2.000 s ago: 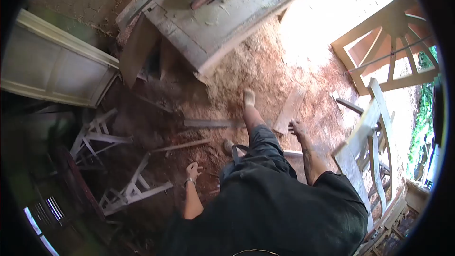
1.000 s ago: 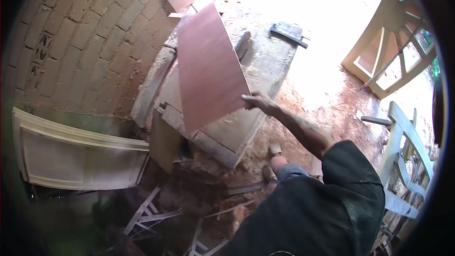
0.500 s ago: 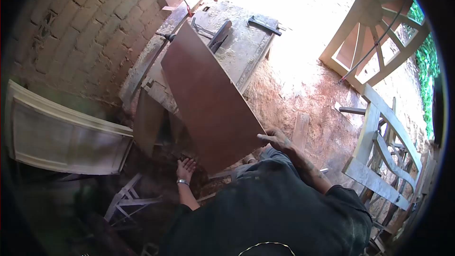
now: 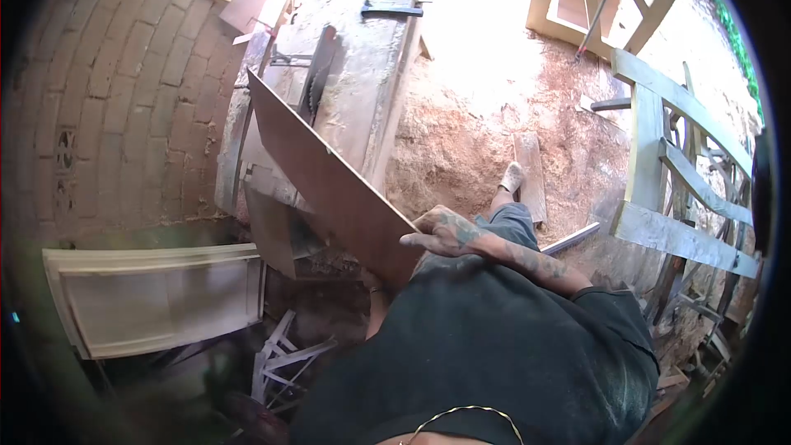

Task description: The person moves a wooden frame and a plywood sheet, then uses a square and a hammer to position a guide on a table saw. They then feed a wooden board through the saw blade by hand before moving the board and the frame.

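Note:
A large reddish-brown wooden panel [image 4: 329, 185] is tilted in front of my body, its pale thin edge turned up toward me. My right hand [image 4: 445, 232] is closed on the panel's near upper edge, thumb lying along it. My left hand [image 4: 372, 280] is low on the panel's left side; the board and shadow hide its fingers, and only the wrist area shows. The panel's far corner reaches over the left side of a dusty work table [image 4: 362, 74]. A dark upright blade-like piece [image 4: 318, 74] stands on that table, close to the panel.
A pale framed wooden panel [image 4: 156, 297] stands at the left below a brick wall [image 4: 124, 115]. Wooden frames [image 4: 647, 148] stand at the right. A plank [image 4: 530, 177] lies on the sawdust-covered ground beside my foot [image 4: 512, 177]. A dark bar [image 4: 391, 10] rests on the table.
The panel has turned more edge-on, and my left hand has gone from open and visible to mostly hidden by it. My view has shifted; a foot now shows on the ground.

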The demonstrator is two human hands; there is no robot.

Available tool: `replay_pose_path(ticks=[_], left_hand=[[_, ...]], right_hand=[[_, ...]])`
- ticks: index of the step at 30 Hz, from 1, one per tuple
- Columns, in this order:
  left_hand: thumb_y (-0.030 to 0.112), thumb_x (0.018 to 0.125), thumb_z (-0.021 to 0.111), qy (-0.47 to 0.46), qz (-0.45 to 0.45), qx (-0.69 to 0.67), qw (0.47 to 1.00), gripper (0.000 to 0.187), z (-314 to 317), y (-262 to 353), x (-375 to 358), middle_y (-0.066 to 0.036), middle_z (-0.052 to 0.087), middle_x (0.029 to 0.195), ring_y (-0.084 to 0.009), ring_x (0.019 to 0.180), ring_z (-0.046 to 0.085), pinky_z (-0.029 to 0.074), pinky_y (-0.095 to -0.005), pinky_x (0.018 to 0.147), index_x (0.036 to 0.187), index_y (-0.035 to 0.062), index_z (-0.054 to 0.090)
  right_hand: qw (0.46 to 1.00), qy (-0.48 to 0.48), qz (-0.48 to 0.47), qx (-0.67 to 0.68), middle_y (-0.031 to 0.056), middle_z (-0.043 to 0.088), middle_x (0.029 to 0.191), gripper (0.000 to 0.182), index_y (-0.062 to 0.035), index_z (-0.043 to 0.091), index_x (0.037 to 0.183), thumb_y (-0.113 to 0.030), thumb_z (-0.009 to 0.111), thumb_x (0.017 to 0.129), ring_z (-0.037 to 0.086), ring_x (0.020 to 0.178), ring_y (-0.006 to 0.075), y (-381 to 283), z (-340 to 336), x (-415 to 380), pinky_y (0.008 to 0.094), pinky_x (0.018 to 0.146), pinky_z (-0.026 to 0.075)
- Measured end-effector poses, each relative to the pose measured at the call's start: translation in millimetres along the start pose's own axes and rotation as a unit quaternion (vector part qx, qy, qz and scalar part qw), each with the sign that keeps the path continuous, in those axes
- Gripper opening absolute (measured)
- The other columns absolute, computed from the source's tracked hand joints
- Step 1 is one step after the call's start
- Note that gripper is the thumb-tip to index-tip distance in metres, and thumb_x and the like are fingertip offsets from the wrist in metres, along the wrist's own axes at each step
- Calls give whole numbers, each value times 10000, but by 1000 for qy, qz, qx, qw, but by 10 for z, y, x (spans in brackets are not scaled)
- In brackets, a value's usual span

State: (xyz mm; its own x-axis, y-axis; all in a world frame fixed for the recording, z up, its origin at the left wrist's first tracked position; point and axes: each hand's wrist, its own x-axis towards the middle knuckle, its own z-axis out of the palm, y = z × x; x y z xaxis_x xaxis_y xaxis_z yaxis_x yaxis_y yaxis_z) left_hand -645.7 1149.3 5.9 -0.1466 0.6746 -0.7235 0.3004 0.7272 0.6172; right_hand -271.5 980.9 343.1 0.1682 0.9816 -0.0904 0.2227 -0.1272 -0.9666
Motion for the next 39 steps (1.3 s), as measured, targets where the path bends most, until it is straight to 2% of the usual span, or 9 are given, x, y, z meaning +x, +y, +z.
replay_pose_path(ticks=[3, 6, 11, 17, 20, 23, 27, 31, 39], left_hand=[[534, 968, 488, -5, 25, 10, 1000, 579, 482, 232, -415, -152, 676, 1189, -261, 1066, 642, 516, -402, 913, 1198, 29, 653], [508, 974, 495, -32, 67, 30, 997, 571, 1164, 563, -705, -156, 680, 1172, -257, 1050, 641, 515, -400, 911, 1190, 4, 653], [465, 984, 506, -87, 180, 56, 978, 559, 2369, 1186, -1050, -163, 688, 1144, -250, 1024, 638, 512, -396, 908, 1178, -38, 653], [413, 995, 519, -134, 312, 59, 939, 544, 3718, 2135, -1749, -172, 698, 1110, -242, 993, 635, 509, -392, 905, 1163, -87, 653], [340, 995, 548, -82, 329, 24, 940, 519, 4536, 2658, -2524, -178, 690, 1111, -237, 1009, 625, 494, -395, 914, 1141, -150, 636], [322, 967, 597, -94, 356, 108, 923, 499, 5126, 2866, -2474, -165, 688, 1072, -233, 932, 630, 497, -384, 867, 1121, -150, 646], [322, 951, 614, -128, 328, 247, 903, 472, 5964, 2967, -2848, -153, 693, 1009, -233, 857, 605, 488, -369, 827, 1047, -136, 674], [287, 910, 656, -163, 282, 308, 894, 407, 6820, 2960, -2417, -121, 677, 924, -211, 822, 597, 479, -373, 761, 969, -115, 684], [219, 806, 666, -168, 168, 433, 870, 263, 9162, 3101, -1972, -79, 636, 793, -206, 710, 558, 451, -392, 632, 895, -23, 718]], right_hand=[[999, 21, -37, 29, 234, 521, 602, 539, 57, 566, 686, -411, 638, 945, 476, 527, 346, 95, -510, -205, 466, 578, 402], [999, 46, -18, 6, 264, 563, 638, 539, 53, 629, 699, -433, 630, 932, 560, 580, 417, 368, -1339, -511, 494, 593, 434], [986, 106, 100, 83, 154, 603, 665, 509, 32, 686, 812, -462, 652, 931, 601, 656, 207, 1007, -2456, -1122, 396, 625, 462], [946, 262, 126, 142, 18, 553, 614, 435, -2, 670, 790, -396, 632, 969, 511, 590, 117, 1348, -3186, -1693, 355, 556, 422], [881, 360, 168, 256, -21, 492, 591, 409, -34, 640, 741, -367, 628, 979, 453, 543, 88, 1556, -3453, -1864, 315, 495, 377], [829, 436, 133, 324, -43, 464, 589, 383, -65, 584, 703, -322, 637, 981, 412, 517, 65, 1969, -3620, -1992, 297, 459, 335], [781, 486, 162, 358, -52, 521, 654, 353, -62, 631, 735, -297, 616, 997, 427, 586, 57, 2628, -3767, -2128, 262, 533, 359], [730, 526, 207, 384, -37, 544, 691, 377, -40, 664, 811, -352, 588, 1009, 492, 637, 79, 2852, -4176, -2042, 261, 591, 438], [646, 581, 268, 416, 55, 668, 861, 430, 30, 704, 924, -372, 575, 1006, 569, 745, 130, 3941, -6067, -1370, 309, 744, 489]])
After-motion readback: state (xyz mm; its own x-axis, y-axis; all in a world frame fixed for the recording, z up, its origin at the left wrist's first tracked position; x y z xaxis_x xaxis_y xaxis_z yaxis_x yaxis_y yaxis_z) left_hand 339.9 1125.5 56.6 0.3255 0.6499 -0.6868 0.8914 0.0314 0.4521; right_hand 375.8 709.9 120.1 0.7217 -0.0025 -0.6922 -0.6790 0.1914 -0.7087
